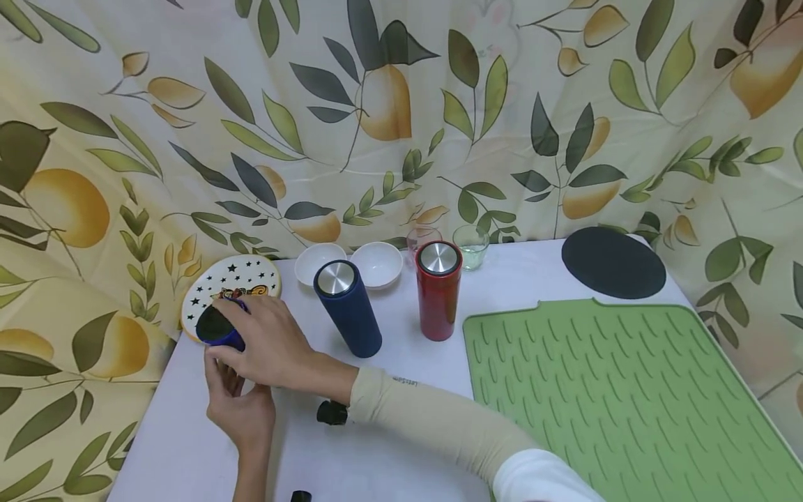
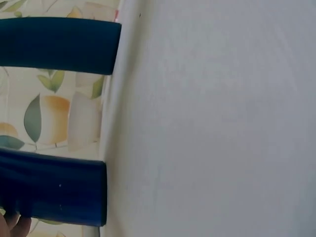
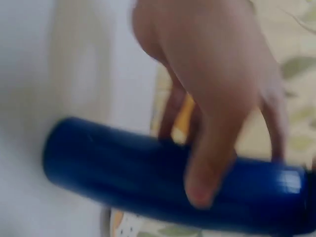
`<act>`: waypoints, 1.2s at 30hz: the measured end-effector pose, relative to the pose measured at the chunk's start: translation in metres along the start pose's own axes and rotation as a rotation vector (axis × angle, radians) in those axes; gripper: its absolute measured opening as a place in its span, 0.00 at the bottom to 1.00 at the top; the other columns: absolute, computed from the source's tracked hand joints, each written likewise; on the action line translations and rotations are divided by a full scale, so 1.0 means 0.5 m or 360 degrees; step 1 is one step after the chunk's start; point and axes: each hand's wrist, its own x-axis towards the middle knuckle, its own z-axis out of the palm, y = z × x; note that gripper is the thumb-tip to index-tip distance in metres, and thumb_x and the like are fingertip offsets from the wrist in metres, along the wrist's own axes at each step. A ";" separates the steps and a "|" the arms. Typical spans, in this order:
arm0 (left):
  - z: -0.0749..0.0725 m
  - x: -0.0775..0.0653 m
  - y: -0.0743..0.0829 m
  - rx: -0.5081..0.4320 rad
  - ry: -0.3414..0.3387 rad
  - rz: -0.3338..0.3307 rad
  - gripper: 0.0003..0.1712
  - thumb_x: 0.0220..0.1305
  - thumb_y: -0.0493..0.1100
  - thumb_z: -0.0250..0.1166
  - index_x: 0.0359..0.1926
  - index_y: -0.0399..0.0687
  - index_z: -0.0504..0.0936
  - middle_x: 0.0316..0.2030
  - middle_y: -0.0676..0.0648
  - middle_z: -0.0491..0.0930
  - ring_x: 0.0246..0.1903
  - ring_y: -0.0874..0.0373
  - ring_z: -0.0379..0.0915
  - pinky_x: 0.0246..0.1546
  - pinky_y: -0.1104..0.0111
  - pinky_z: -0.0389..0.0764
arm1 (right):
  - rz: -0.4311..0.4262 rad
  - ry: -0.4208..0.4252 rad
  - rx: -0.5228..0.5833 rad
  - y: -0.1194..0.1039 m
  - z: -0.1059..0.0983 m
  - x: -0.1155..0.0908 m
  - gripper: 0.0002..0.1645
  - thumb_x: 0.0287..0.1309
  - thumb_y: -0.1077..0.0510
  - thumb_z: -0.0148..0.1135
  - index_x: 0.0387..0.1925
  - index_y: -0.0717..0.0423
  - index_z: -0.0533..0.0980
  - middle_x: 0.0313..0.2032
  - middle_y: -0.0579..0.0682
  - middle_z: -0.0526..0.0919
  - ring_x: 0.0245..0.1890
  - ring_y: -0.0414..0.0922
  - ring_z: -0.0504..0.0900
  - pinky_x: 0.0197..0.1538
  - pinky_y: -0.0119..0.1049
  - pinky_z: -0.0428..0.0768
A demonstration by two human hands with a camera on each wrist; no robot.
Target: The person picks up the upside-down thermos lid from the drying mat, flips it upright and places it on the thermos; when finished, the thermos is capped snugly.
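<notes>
A blue bottle (image 1: pixel 228 339) with a dark top stands at the table's left side in the head view. My right hand (image 1: pixel 266 341) reaches across and grips its upper end from above. Below it, my left hand (image 1: pixel 243 411) holds the body, with its thumb along one side; the right wrist view shows these fingers (image 3: pixel 202 182) round the blue bottle (image 3: pixel 123 163). In the left wrist view the blue bottle's (image 2: pixel 59 190) base is close to the tabletop. To the right stands a navy bottle (image 1: pixel 351 314) with a steel lid.
A round star-patterned mat (image 1: pixel 235 268) lies behind the held bottle. Two white bowls (image 1: pixel 376 266), a red bottle (image 1: pixel 437 300) and clear glasses (image 1: pixel 472 249) stand along the back. A green mat (image 1: pixel 596 390) and a black disc (image 1: pixel 613 262) occupy the right. Patterned cloth (image 1: pixel 401 125) hangs behind.
</notes>
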 end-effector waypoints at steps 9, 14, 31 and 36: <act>-0.010 0.006 -0.002 -0.0081 -0.0039 -0.0113 0.53 0.39 0.33 0.76 0.66 0.63 0.61 0.56 0.46 0.73 0.52 0.52 0.73 0.46 0.69 0.77 | -0.0234 -0.0638 0.0648 0.058 -0.029 0.050 0.33 0.60 0.48 0.58 0.66 0.43 0.62 0.64 0.40 0.63 0.64 0.29 0.54 0.63 0.22 0.51; -0.002 0.003 0.002 -0.0044 0.0001 -0.0046 0.49 0.43 0.31 0.73 0.66 0.61 0.62 0.53 0.46 0.75 0.50 0.55 0.74 0.46 0.71 0.77 | -0.0130 -0.0293 0.0342 0.035 -0.010 0.024 0.33 0.57 0.41 0.58 0.64 0.40 0.65 0.60 0.42 0.68 0.61 0.34 0.62 0.63 0.28 0.56; -0.004 0.006 -0.002 -0.0014 -0.0039 -0.0041 0.52 0.40 0.31 0.74 0.66 0.61 0.62 0.53 0.45 0.75 0.49 0.55 0.75 0.44 0.73 0.77 | -0.0136 -0.0558 0.0560 0.043 -0.030 0.044 0.32 0.61 0.47 0.56 0.66 0.42 0.61 0.64 0.41 0.62 0.64 0.32 0.53 0.62 0.25 0.55; 0.003 0.006 -0.003 -0.0054 -0.0002 -0.0079 0.53 0.39 0.32 0.76 0.66 0.60 0.62 0.53 0.44 0.75 0.49 0.50 0.74 0.45 0.71 0.77 | -0.0220 -0.0597 0.0612 0.069 -0.029 0.050 0.31 0.59 0.44 0.57 0.64 0.39 0.64 0.64 0.38 0.63 0.64 0.30 0.53 0.65 0.25 0.50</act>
